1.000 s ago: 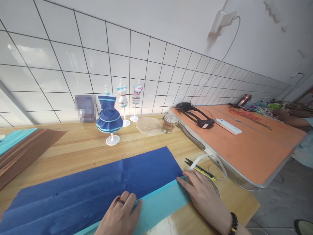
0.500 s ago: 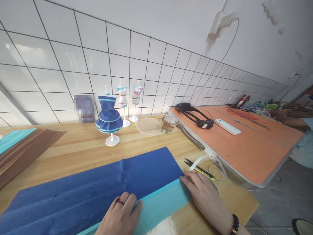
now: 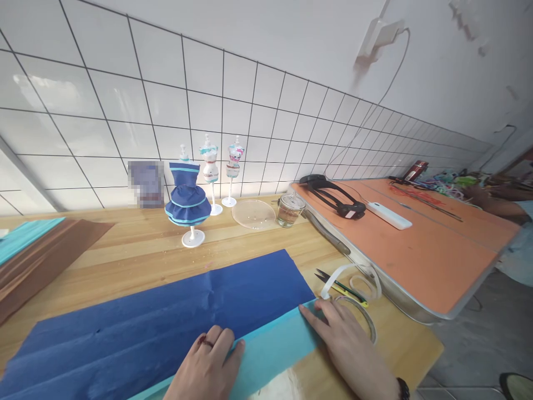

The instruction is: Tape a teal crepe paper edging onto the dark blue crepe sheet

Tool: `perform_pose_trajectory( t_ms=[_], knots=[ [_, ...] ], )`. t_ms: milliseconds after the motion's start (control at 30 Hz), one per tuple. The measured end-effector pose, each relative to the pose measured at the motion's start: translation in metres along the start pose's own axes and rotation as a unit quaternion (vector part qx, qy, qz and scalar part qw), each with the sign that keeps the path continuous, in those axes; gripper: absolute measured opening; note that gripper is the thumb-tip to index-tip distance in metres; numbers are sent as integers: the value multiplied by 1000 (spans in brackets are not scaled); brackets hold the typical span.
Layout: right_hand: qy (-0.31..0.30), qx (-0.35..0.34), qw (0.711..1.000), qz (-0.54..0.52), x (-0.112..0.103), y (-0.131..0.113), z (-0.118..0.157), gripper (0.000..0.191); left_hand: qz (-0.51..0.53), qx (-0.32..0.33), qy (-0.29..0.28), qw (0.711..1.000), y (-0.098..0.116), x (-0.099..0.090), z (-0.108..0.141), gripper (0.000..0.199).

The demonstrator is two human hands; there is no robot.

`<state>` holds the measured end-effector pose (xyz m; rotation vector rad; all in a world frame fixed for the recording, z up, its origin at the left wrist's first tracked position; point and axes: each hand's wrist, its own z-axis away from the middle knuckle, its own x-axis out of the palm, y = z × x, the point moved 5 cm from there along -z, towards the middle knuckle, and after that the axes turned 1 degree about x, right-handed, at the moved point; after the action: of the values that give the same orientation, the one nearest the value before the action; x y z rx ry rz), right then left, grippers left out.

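Note:
A turquoise paper strip with a narrow folded edge lies along the front side of a large dark blue paper sheet. My left hand is curled at the fold, fingers close together and thumb pressed on the turquoise paper. Toward the strip's right end rests my right hand, fingers stretched out and lying on the fold. Beside it are a roll of tape with a loose white end and yellow-handled thread snips.
Behind the sheet stand a small mannequin in a blue dress, two more mannequins, a clear round plate and a lidded glass. Brown paper lies left. An orange table holds a black headset and white phone-like device.
My right hand has slid a little left along the turquoise fold, uncovering more of the tape roll. My left hand stays nearly in place. The view has shifted slightly.

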<state>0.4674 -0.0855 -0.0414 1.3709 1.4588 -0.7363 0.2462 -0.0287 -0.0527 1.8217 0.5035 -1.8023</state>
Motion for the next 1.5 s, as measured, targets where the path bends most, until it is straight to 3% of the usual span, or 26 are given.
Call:
perform_pose_trajectory(
  t_ms=[167, 400, 600, 800, 967, 1167, 1500],
  knots=[
    [2, 31, 999, 44, 10, 21, 7, 45, 15, -5, -15, 1000, 2, -6, -1, 22],
    [0, 33, 998, 56, 9, 4, -1, 53, -10, -7, -25, 1000, 3, -9, 0, 28],
    [11, 59, 993, 104, 10, 7, -2, 43, -47, -1, -11, 999, -6, -4, 17, 45],
    [63, -1, 998, -8, -1, -45, -19, 49, -50, -21, -7, 999, -19, -6, 42, 42],
    [44, -43, 996, -65, -7, -84, -36, 43, -86, -62, -10, 994, -20, -8, 52, 37],
    [7, -84, 994, -64, -9, -110, -41, 39, -91, -82, -26, 992, -21, -11, 60, 30],
    [43, -134, 988, -55, -20, -139, -51, 27, -66, -103, 0, 993, -31, -13, 78, 31]
  ],
)
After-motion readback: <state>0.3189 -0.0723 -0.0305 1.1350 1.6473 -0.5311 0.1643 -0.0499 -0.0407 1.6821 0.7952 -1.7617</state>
